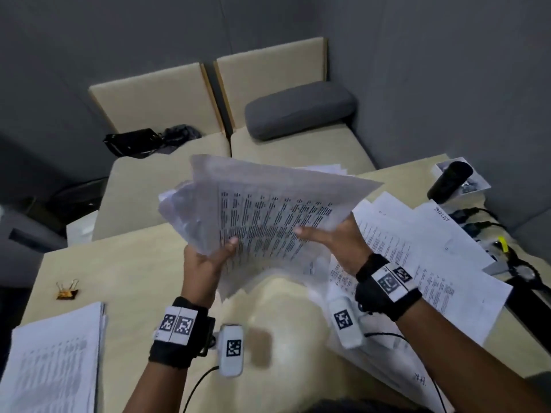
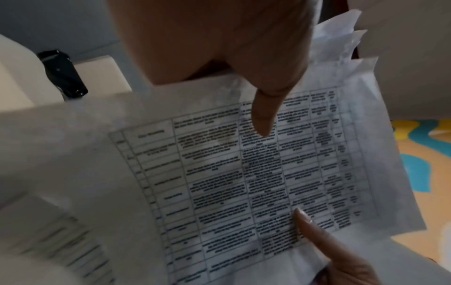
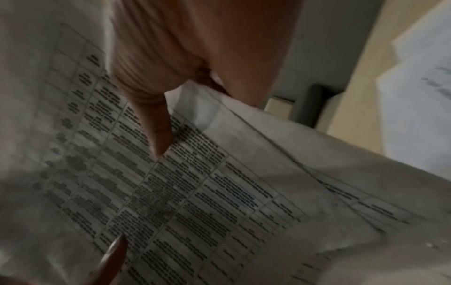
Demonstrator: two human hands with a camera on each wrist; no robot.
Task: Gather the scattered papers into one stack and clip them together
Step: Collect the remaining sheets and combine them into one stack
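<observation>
The sheaf (image 1: 268,216) of papers is held in the air above the desk (image 1: 134,263), uneven and fanned, the left hand (image 1: 205,263) gripping its near-left edge and the right hand (image 1: 334,236) its right edge, each with the thumb on top and fingers curled beneath. More sheets (image 1: 417,263) lie scattered at right, a neat stack (image 1: 53,359) sits at near left, and the clip (image 1: 68,290) waits on the desk well apart. With such a loose, staggered bundle, inner sheets could slip out if either grip eases. Only the head view shows the clip and loose sheets; the left wrist view shows ragged far corners (image 2: 341,38).
</observation>
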